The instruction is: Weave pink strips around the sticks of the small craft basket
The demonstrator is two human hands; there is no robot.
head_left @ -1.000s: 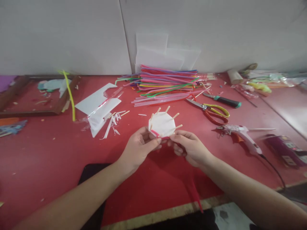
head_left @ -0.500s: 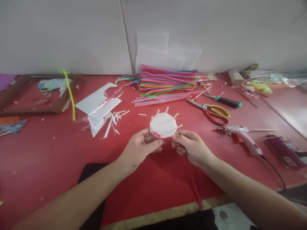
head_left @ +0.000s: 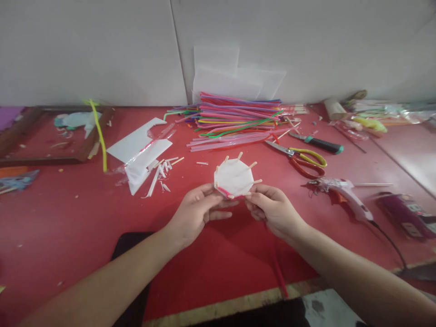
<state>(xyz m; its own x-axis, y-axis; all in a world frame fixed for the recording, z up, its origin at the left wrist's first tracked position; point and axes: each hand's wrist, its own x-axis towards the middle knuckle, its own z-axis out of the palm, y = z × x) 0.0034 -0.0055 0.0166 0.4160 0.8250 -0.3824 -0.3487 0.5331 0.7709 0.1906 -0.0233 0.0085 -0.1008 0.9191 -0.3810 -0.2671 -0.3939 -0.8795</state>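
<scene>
A white octagonal paper piece (head_left: 234, 178) with several short wooden sticks poking out round its rim is held just above the red table (head_left: 85, 218). My left hand (head_left: 197, 213) pinches its near left edge, fingers closed. My right hand (head_left: 272, 210) pinches the near right edge, where a red straw (head_left: 277, 268) runs along the rim and trails down toward me.
A pile of coloured straws (head_left: 235, 120) lies behind. Scissors (head_left: 299, 159), a craft knife (head_left: 318, 144) and a glue gun (head_left: 344, 195) with its cord lie at the right. White paper scraps (head_left: 143, 156) and a wooden tray (head_left: 51, 136) are at the left.
Both hands have turned the octagon slightly and shifted it a little to the right. The left fingers have loosened a bit under it.
</scene>
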